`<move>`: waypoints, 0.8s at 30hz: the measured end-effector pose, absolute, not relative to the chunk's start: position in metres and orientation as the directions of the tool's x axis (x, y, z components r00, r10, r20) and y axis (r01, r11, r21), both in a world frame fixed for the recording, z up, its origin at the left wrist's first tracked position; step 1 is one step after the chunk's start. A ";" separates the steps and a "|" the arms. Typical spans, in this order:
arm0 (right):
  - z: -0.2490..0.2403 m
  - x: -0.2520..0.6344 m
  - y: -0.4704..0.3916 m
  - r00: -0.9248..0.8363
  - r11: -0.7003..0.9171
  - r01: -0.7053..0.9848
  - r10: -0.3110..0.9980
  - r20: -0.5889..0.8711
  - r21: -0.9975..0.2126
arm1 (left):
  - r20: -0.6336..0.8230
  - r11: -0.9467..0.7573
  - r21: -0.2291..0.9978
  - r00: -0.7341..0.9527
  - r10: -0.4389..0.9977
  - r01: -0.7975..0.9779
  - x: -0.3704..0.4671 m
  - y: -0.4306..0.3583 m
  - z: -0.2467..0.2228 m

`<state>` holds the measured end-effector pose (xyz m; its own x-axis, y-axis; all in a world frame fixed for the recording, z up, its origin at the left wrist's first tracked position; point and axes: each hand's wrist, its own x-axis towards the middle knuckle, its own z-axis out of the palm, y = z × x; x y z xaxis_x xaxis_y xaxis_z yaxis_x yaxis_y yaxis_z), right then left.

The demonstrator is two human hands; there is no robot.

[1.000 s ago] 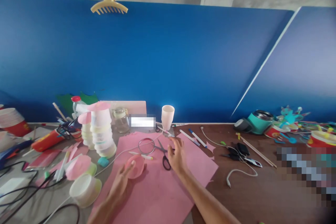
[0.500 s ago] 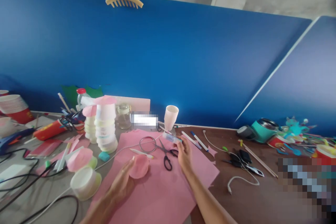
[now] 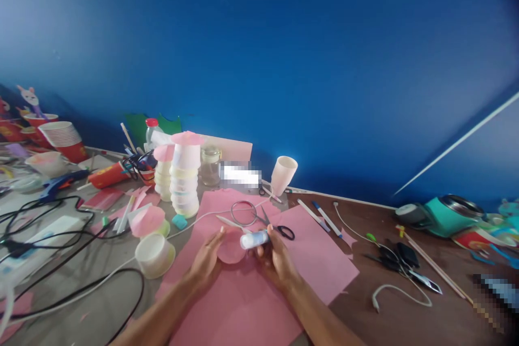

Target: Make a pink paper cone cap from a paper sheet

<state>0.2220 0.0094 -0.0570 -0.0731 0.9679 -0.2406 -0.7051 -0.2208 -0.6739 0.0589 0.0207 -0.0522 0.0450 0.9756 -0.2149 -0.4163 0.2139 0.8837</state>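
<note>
My left hand [image 3: 205, 260] pinches the edge of a round pink paper disc [image 3: 230, 251] between thumb and fingers. My right hand [image 3: 279, 264] grips a glue stick [image 3: 252, 239], a white and blue tube lying sideways with its white end pointing at the disc. Whether that end is capped is hard to see. Both hands hover above a large pink paper sheet [image 3: 239, 308]. Just behind them on the sheet are black-handled scissors [image 3: 286, 232], partly covered by my right hand, and a white pen [image 3: 229, 221].
Stacked white cups [image 3: 186, 184] topped with pink paper stand back left. A single white cup [image 3: 155, 254] lies by my left forearm. A tall white cup [image 3: 284, 173] stands by the blue partition [image 3: 284, 65]. Cables [image 3: 138, 303] run across the left; markers [image 3: 326, 219] lie right.
My right hand has brought the glue stick left and closer to me, beside the paper disc. The camera view has tilted down and turned left.
</note>
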 end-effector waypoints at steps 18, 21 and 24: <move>-0.053 0.229 0.012 -0.030 -0.168 -0.754 0.975 -0.221 -0.635 | 0.340 -0.315 0.929 -0.114 0.933 0.194 0.042 0.030 -0.063; -0.055 0.229 0.012 -0.013 -0.151 -0.751 0.977 -0.213 -0.643 | 0.490 -0.468 0.851 -0.039 0.871 0.239 0.040 0.022 -0.055; -0.056 0.228 0.011 -0.009 -0.121 -0.722 0.986 -0.166 -0.681 | 0.551 -0.579 0.797 0.186 0.814 0.171 0.044 0.015 -0.049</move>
